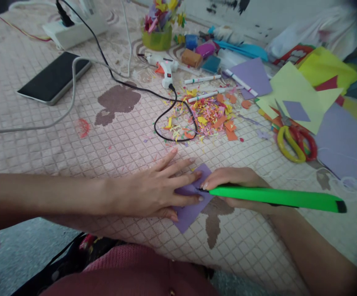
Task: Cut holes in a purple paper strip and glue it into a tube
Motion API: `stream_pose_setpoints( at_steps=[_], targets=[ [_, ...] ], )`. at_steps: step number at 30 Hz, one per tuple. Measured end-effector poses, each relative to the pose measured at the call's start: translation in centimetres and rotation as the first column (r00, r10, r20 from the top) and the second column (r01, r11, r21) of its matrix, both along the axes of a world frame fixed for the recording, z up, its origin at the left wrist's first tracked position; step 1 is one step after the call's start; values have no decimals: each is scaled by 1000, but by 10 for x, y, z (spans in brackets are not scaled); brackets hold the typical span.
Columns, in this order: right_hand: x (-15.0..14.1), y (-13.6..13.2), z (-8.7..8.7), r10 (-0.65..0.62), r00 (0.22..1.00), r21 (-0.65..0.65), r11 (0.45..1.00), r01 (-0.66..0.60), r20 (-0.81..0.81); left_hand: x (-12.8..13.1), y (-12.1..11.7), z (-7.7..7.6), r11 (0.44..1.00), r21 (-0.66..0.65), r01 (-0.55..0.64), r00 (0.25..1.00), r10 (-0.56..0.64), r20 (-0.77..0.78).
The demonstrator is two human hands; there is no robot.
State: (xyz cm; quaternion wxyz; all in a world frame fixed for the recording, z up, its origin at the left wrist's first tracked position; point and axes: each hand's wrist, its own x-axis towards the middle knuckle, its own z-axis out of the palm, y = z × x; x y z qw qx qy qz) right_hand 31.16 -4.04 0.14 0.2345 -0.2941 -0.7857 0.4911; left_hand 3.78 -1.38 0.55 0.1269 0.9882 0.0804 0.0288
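Note:
A folded or layered piece of purple paper [187, 218] lies flat near the table's front edge. My left hand [162, 187] rests palm down across it with the fingers spread, pressing it to the cloth. From the right, my right hand [236, 179] grips a long green utility knife [273, 197] with black ends. Its dark tip touches or hovers just over the paper, between my left fingers and right thumb; the blade cannot be made out. The knife's rear end points right and up towards me.
Beyond my hands lie a heap of paper scraps [209, 117], a white glue gun [166, 72] with a looping black cord, and markers [203, 79]. Scissors [295, 142] and coloured sheets [301, 90] are at right. A phone [55, 78] and power strip [76, 31] lie left.

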Motion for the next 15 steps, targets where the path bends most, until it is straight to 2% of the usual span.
stream_pose_setpoints(
  at_steps=[5, 11, 15],
  targets=[
    [-2, -1, 2, -29, 1000, 10, 1000, 29, 13, -1, 8, -2, 998, -38, 46, 999, -45, 17],
    [-2, 0, 2, -5, 1000, 27, 1000, 5, -2, -5, 21, 0, 996, 1, 94, 996, -94, 7],
    [-4, -1, 5, -17, 1000, 52, 999, 17, 11, -4, 17, 0, 996, 13, 93, 995, -93, -21]
  ],
)
